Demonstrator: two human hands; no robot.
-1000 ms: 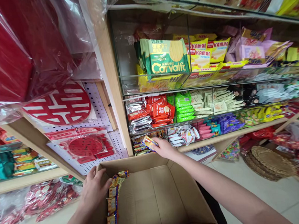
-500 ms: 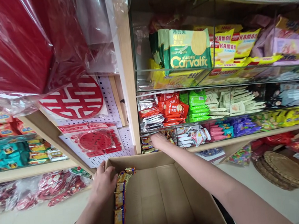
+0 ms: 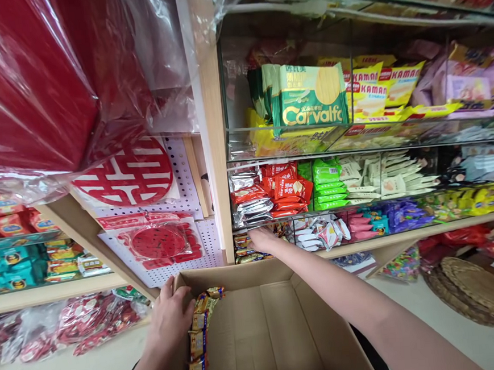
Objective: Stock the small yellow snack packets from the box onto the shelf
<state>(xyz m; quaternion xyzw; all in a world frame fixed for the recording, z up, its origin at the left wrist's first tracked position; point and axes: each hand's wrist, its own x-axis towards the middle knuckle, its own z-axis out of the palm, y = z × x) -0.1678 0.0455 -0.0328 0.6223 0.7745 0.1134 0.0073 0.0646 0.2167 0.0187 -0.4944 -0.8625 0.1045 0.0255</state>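
My left hand [image 3: 170, 316] is closed over the left rim of a large open cardboard box [image 3: 257, 315]. Gold-and-blue wrapped snack packets [image 3: 197, 344] stand in a row along the box's left inner wall. Beyond the far side of the box, my right hand [image 3: 263, 239] reaches into the leftmost compartment of the lowest shelf. It touches similar small gold packets [image 3: 253, 257] there; its fingertips are hidden among them, so a grip cannot be made out.
Above my right hand are red packets [image 3: 290, 190] and green packets [image 3: 329, 184]. White packets [image 3: 308, 234] fill the compartment to its right. A wooden post [image 3: 214, 153] divides the shelves. Woven baskets [image 3: 481, 286] sit at right; a plastic-wrapped red item [image 3: 29, 82] hangs upper left.
The view has tilted up slightly, so the shelves and box sit lower in the picture. My right hand stays in the same compartment, and my left hand stays on the box rim.
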